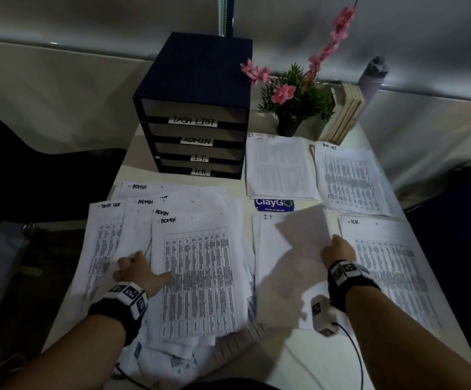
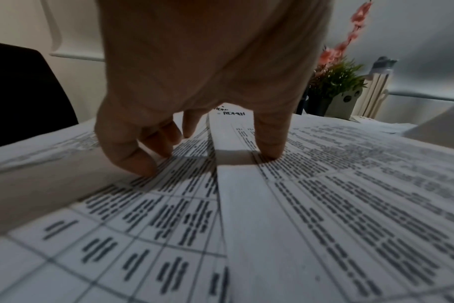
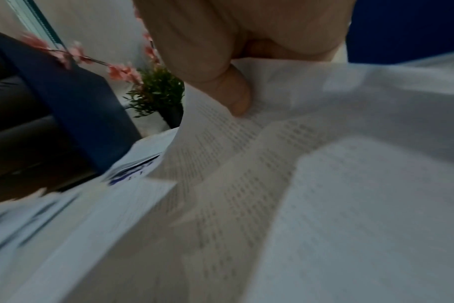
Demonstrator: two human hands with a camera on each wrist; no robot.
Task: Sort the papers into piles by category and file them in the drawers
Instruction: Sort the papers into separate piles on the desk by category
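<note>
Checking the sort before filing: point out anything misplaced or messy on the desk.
A TASK LIST sheet lies in the fanned, unsquared ADMIN heap under the left hand. I.T. papers sit in two separate piles. The right hand holds one sheet lifted.

Dim room, pale table [image 1: 290, 358], grey wall [image 1: 88, 21]

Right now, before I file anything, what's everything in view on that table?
drawer unit: one, dark blue, table back; labels TASK LIST, ADMIN, I.T., H.R.
unsorted papers: loose heap, white, front left
I.T. pile: white, beside drawers
TASK LIST pile: white, back right
H.R. pile: white, front right
sticker: one, blue
potted plant: one, green, pink flowers
books: upright row, cream
bottle: one, grey
left hand: presses heap
right hand: pinches lifted sheet
</note>
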